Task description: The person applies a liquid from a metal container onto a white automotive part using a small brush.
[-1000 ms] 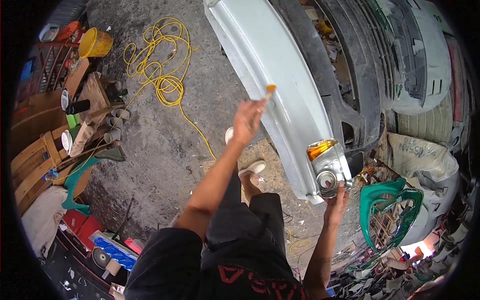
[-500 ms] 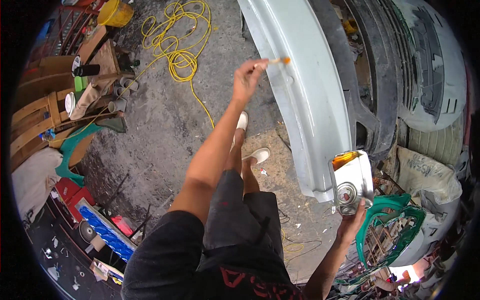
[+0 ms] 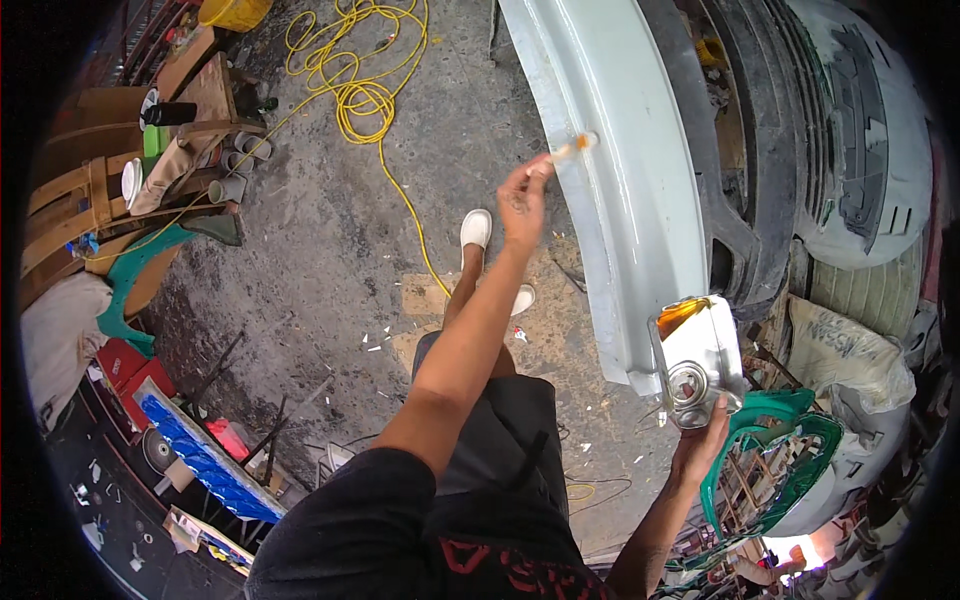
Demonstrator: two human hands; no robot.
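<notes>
My left hand (image 3: 523,200) is closed on a small brush (image 3: 567,148) with an orange tip, slightly blurred, which lies over the inner ridge of a long, glossy pale bumper (image 3: 650,200); I cannot tell whether it touches. Low on the right, my right hand (image 3: 703,438) grips a silvery rectangular metal can (image 3: 700,355) with a round fitting and amber liquid in its upper corner. The can is beside the bumper's near end.
Dark and grey bumpers (image 3: 745,150) are stacked rightward, above green parts (image 3: 775,410). A coiled yellow cord (image 3: 365,115) lies on the concrete floor (image 3: 260,330). Wooden boards (image 3: 70,210), a yellow bucket (image 3: 225,10) and a blue panel (image 3: 195,445) line the left.
My left hand, with the brush, has moved up and rightward along the bumper since a second ago. The can sits farther right and lower in view. My feet have shifted.
</notes>
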